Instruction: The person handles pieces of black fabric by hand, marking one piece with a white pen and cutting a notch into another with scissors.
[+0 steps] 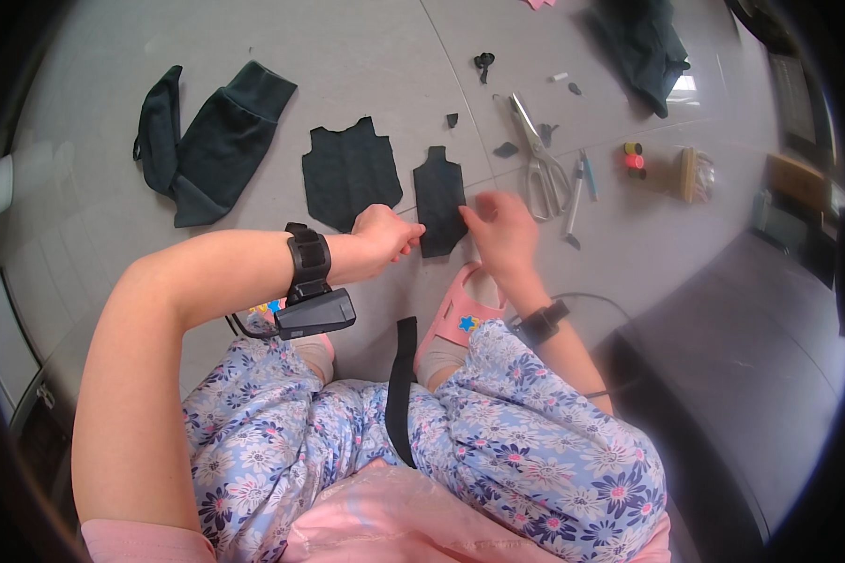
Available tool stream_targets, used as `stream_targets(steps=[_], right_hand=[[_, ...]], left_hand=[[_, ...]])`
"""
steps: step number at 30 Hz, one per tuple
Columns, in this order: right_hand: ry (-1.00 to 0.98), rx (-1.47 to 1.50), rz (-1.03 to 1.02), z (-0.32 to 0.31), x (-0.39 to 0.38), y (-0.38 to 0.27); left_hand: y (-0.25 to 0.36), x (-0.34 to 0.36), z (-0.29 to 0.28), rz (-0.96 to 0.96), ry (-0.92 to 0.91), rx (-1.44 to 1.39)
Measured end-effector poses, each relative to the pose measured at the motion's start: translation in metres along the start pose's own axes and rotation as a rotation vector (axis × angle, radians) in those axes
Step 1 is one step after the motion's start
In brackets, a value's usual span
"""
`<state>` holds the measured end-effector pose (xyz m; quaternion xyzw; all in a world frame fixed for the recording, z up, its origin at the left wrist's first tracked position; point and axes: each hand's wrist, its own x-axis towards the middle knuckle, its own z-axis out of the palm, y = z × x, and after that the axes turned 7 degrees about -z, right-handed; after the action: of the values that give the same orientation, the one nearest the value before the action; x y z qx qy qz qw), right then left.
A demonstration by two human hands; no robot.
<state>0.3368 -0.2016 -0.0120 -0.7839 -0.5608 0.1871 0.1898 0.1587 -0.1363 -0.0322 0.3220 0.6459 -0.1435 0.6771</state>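
Observation:
A narrow dark cloth piece (438, 199) with a tab at its top lies on the grey tiled floor in front of me. My left hand (385, 236) pinches its left edge, fingers closed. At its right edge, my right hand (503, 233) has thumb and fingertips brought together on the cloth; its other fingers are curled and slightly blurred. Just left of it lies a wider dark cloth piece (351, 174) with a notched top, its lower corner partly behind my left hand. Metal scissors (541, 164) rest beyond my right hand, blades pointing away.
A dark sleeve-like garment part (230, 141) lies far left, more dark fabric (643, 52) far right. Right of the scissors are a craft knife (575, 202), thread spools (634, 159) and a clear bag (699, 175). A black strip (403, 389) hangs between my knees.

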Motion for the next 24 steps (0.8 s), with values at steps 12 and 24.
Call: stream_targets(steps=[12, 24], right_hand=[[-0.167, 0.406, 0.186, 0.006, 0.000, -0.015], [-0.503, 1.543, 0.794, -0.015, 0.011, -0.010]], left_hand=[[0.013, -0.012, -0.009, -0.015, -0.065, 0.058], [0.024, -0.021, -0.024, 0.048, -0.604, -0.546]])
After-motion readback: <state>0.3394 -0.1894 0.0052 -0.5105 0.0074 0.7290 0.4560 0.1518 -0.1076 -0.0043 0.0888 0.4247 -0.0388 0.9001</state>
